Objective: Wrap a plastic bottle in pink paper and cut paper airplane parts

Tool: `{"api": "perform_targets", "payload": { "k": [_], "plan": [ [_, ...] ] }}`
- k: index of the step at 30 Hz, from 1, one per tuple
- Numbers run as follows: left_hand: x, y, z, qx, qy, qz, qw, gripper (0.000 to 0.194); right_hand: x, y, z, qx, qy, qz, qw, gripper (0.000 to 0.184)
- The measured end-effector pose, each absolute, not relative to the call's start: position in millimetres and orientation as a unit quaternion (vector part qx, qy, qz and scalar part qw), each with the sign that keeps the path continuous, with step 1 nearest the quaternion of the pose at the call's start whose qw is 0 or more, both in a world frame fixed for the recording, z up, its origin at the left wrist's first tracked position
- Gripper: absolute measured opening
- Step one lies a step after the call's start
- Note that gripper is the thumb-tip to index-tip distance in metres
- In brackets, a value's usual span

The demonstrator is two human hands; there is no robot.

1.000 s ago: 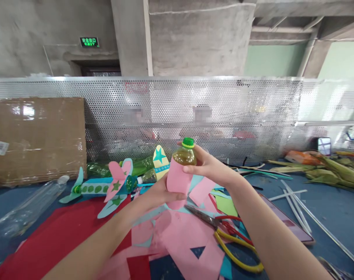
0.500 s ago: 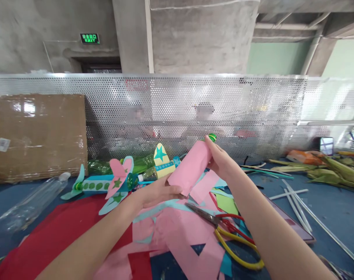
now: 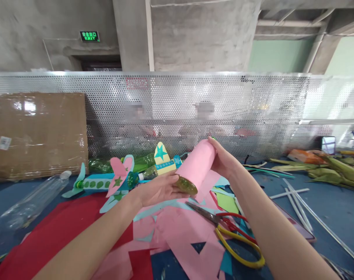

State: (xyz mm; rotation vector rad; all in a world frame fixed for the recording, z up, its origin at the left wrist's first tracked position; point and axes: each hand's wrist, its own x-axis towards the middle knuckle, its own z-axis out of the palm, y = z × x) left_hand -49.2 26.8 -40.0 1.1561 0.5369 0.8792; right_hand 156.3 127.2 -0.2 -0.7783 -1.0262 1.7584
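Note:
Between my hands I hold a green plastic bottle (image 3: 187, 186) tilted above the table, with pink paper (image 3: 198, 161) wrapped round its body. My left hand (image 3: 162, 188) cups the bottle's bottom end, fingers underneath and thumb at the edge. The cap end, up and to the right, is gripped by my right hand (image 3: 222, 157), which mostly hides the cap. Below them lie scissors (image 3: 216, 219) with red and yellow handles, on top of pink paper scraps (image 3: 177, 225).
To the left, a blue bottle airplane (image 3: 98, 184) and a yellow one (image 3: 165, 167) lie by a clear bottle (image 3: 37, 198). Red paper (image 3: 66, 221) covers the front left. White sticks (image 3: 296, 210), corn husks (image 3: 331, 169) and a cardboard sheet (image 3: 38, 136) surround the work; a perforated panel (image 3: 171, 97) stands behind.
The bottle has shifted slightly right, and its green bottom now shows beyond the pink paper. My left hand has moved under that end; the right covers more of the cap.

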Motion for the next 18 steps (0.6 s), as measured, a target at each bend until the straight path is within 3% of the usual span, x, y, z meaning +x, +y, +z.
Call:
{"api": "perform_targets", "payload": {
  "k": [10,18],
  "plan": [
    [-44.4,28.4,-40.5,0.517,0.264,0.415,0.7,0.04,154.9,134.1,-4.0,-0.333,-0.42,0.683,0.495,0.026],
    [-44.3,30.2,-41.6,0.498,0.282,0.439,0.693,0.051,154.8,134.5,-7.0,-0.323,-0.432,0.66,0.523,0.037]
  ]
}}
